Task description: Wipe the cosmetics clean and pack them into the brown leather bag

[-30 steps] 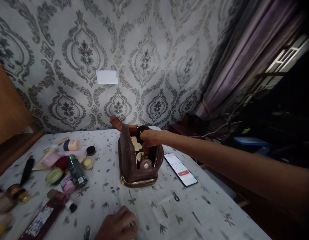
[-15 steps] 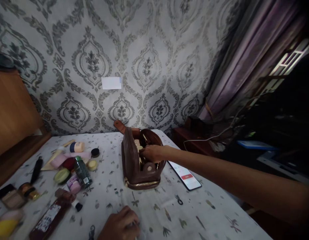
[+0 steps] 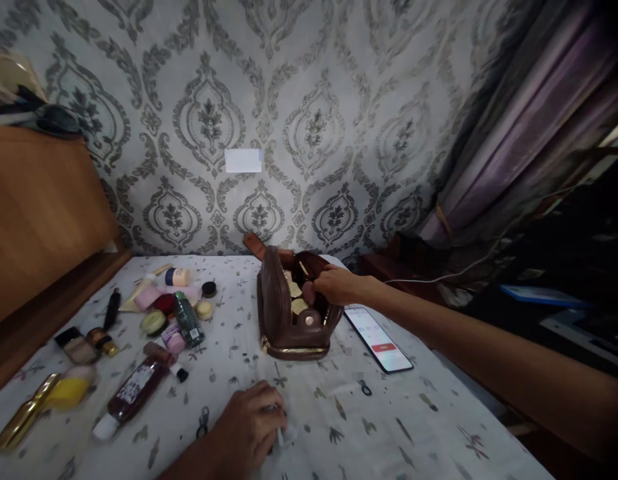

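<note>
Reaching straight over the phone's (image 3: 381,341) far end, right hand (image 3: 331,283) bends into the open brown bag (image 3: 283,320), grip unclear; left hand (image 3: 253,423) curls palm-down, contents unclear.

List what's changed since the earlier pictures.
The right hand has moved from deeper in the open bag toward its right side; whether it grips anything is unclear. The camera view has turned left. The left hand is still over the patterned cloth; the bag, phone and green bottle stay put.
</note>
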`<move>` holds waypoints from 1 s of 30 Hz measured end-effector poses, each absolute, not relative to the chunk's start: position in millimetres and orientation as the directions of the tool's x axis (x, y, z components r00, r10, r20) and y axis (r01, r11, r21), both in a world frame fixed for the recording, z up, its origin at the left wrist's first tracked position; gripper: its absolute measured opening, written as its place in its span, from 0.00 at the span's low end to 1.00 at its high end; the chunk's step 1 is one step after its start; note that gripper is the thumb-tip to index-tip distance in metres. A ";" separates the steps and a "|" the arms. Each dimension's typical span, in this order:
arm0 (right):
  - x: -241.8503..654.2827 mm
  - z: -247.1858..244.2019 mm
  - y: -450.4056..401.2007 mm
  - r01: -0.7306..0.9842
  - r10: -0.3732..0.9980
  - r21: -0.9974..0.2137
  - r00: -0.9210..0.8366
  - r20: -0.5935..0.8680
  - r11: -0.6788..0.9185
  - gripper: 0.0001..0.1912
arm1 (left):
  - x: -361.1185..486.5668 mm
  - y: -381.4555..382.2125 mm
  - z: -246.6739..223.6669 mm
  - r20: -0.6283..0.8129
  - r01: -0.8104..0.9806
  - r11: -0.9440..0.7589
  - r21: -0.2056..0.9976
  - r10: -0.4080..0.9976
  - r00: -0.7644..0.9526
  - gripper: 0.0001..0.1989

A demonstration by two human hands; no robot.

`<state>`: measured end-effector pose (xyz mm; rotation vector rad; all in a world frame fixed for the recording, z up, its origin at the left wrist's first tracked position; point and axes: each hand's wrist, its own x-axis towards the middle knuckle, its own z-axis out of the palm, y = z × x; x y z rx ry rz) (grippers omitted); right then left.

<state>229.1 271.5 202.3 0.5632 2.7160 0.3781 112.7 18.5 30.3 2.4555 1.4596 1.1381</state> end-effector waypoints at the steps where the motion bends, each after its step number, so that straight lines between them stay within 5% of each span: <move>1: 228.3 201.4 270.8 0.336 0.423 0.320 -0.868 -0.260 0.886 0.16 | 112.7 18.3 30.6 0.552 0.745 -0.537 0.397 0.788 0.273 0.11; 7: 229.6 206.8 258.9 0.301 0.338 0.258 -0.934 -0.113 0.918 0.20 | 92.4 15.6 54.9 0.506 0.743 -0.502 0.443 0.824 0.256 0.12; 11: 235.1 202.1 235.8 0.339 0.295 0.189 -0.928 0.227 0.921 0.19 | 60.0 0.9 82.8 0.568 0.750 -0.417 0.514 0.820 0.067 0.14; 16: 235.6 156.4 179.7 0.044 0.104 -0.133 -0.870 0.482 0.990 0.18 | 13.7 -29.2 87.0 0.552 0.781 -0.199 0.592 0.807 -0.212 0.15; 24: 208.3 72.7 90.3 -0.017 0.176 -0.618 -0.952 0.251 0.786 0.19 | -61.3 -76.3 77.0 0.535 0.748 0.133 0.650 0.618 -0.575 0.14; 30: 180.1 48.3 53.1 0.052 0.296 -0.950 -0.954 0.044 0.309 0.26 | -93.1 -101.2 82.2 0.541 0.689 0.285 0.667 0.451 -0.710 0.15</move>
